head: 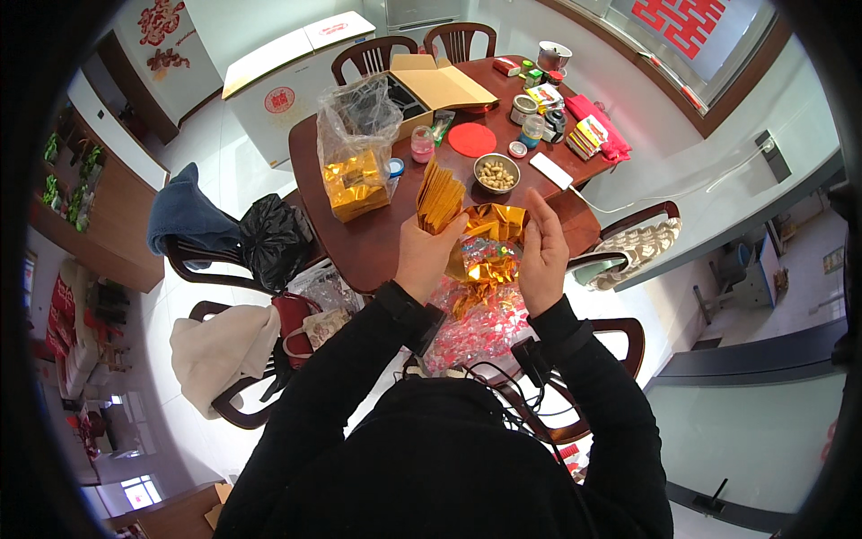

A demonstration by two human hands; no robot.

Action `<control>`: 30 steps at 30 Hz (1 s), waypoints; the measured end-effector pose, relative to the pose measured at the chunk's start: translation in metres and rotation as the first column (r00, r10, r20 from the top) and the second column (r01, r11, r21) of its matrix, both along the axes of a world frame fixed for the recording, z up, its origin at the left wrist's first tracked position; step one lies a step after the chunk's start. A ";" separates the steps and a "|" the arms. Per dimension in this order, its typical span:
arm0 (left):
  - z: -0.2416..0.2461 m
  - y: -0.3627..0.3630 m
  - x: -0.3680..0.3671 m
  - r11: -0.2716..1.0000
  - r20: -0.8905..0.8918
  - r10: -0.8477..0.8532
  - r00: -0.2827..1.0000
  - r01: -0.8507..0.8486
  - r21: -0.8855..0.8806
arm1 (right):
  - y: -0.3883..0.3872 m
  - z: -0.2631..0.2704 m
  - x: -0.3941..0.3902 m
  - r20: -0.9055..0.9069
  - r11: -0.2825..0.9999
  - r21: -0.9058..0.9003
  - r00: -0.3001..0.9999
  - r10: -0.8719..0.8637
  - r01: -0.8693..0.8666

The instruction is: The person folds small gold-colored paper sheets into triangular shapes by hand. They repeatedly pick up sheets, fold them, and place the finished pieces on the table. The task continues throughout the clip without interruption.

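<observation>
My left hand holds a thick stack of gold foil paper, fanned out at its upper end. To its right, my right hand is raised with its fingers extended, beside a folded piece of shiny gold foil; whether the fingers touch the foil cannot be told. More crumpled gold foil lies below, over a clear plastic bag with red and pink pieces. On the table's left part stands a gold foil-covered block, partly inside a clear plastic bag.
A steel bowl of peanuts stands just beyond my hands on the wooden table. Around it are a red disc, a pink glass jar, a white power bank and an open cardboard box. Chairs surround the table.
</observation>
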State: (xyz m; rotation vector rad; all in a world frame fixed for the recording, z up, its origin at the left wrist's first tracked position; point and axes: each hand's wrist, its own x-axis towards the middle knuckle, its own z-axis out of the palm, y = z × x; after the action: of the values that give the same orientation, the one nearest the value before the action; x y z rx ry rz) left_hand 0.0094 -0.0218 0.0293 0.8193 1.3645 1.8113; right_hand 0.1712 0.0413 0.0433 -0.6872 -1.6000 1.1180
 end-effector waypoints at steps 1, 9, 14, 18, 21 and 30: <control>-0.002 0.001 -0.003 1.000 -0.046 0.016 0.999 -0.016 0.004 | 0.003 -0.001 0.002 0.025 0.993 -0.120 1.000 0.012 -0.009; 0.005 -0.003 -0.014 0.971 -0.441 -0.240 0.865 0.206 -0.123 | 0.024 0.035 0.016 0.633 0.939 0.223 0.771 0.065 -0.261; 0.015 -0.006 -0.008 0.962 -0.504 -0.269 0.821 0.250 -0.106 | 0.024 0.045 0.015 0.738 0.862 0.311 0.673 0.046 -0.400; 0.012 -0.009 -0.014 0.944 -0.543 -0.323 0.775 0.306 -0.125 | 0.025 0.030 0.016 0.643 0.870 0.282 0.753 0.141 -0.404; 0.005 -0.008 -0.021 0.940 -0.337 -0.340 0.878 0.316 -0.124 | 0.033 0.009 0.014 0.594 0.944 0.165 0.793 0.137 -0.286; -0.003 -0.007 -0.020 0.960 0.448 -0.271 0.852 0.205 0.190 | 0.035 -0.018 -0.003 0.669 0.941 0.227 0.742 0.035 -0.250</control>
State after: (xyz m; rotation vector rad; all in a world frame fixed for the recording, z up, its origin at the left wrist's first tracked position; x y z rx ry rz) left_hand -0.0105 -0.0292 0.0260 0.5350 0.7951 1.7665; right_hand 0.1686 0.0759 0.0252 -0.8085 -2.4135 0.7250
